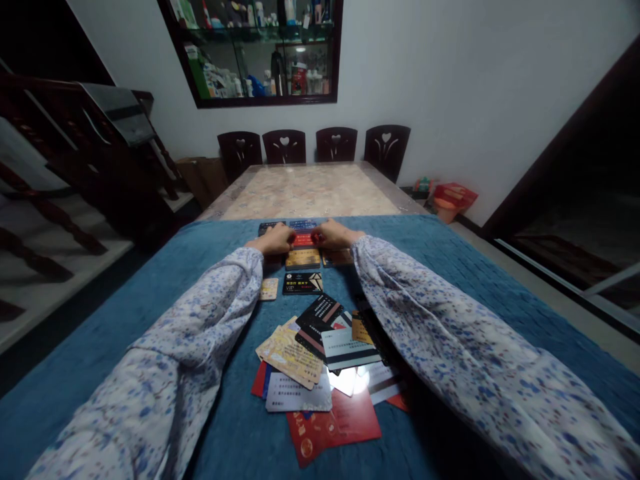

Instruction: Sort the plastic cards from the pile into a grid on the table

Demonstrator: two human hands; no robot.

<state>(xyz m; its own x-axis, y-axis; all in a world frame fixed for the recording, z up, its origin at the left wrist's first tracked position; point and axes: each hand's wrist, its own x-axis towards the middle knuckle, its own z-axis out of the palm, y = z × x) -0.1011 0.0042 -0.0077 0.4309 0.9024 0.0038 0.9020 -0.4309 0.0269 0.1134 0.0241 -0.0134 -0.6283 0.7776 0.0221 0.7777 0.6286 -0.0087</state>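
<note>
The red card lies between the two hands, near the far edge of the blue cloth and about midway between the left and right edges of the table. The left hand and the right hand have bent fingers at its two ends; whether they pinch it or only press it, I cannot tell. It is better to guide both ends equally, with light fingertips, so that the card stays parallel to the yellow card on its near side and the blue card on its far side does not slip.

Toward the table's left and right edges, the cloth gives wide room for elbows. Toward its far edge, the tabletop is bare. Nearer the person, a loose heap of cards lies between the sleeves, and the right sleeve comes very close to it, so this forearm should draw back carefully.
</note>
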